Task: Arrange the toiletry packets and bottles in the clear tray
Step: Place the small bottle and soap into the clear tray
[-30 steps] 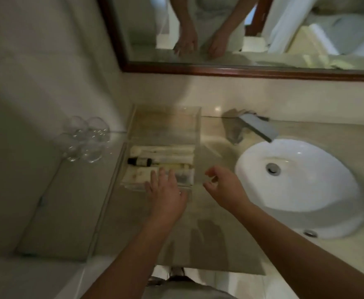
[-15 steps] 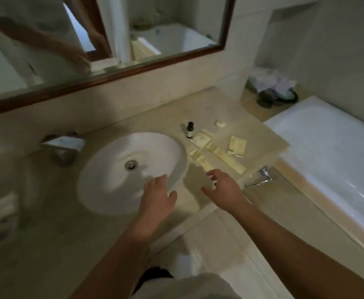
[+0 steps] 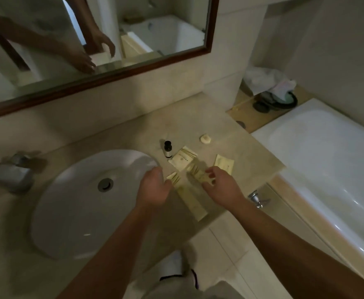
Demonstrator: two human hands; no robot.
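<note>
The person is working the gathering step: both hands are reaching over the counter [image 3: 198, 126] to the loose packets lying at three o'clock from the sink [image 3: 79, 201]. The left hand [image 3: 155, 186] is hovering with loosely curled fingers, holding nothing, just beside a long packet [image 3: 190, 199]. The right hand [image 3: 222, 186] is spreading its fingers over a striped packet [image 3: 198, 173]; whether it is pinching it I cannot tell. Two flat packets are lying at twelve o'clock from the hands [image 3: 182, 159] [image 3: 224, 165], with the small bottle [image 3: 167, 148] standing at eleven. The clear tray is lying out of view, so the next move is calling for a firm pinch and a carry leftward.
</note>
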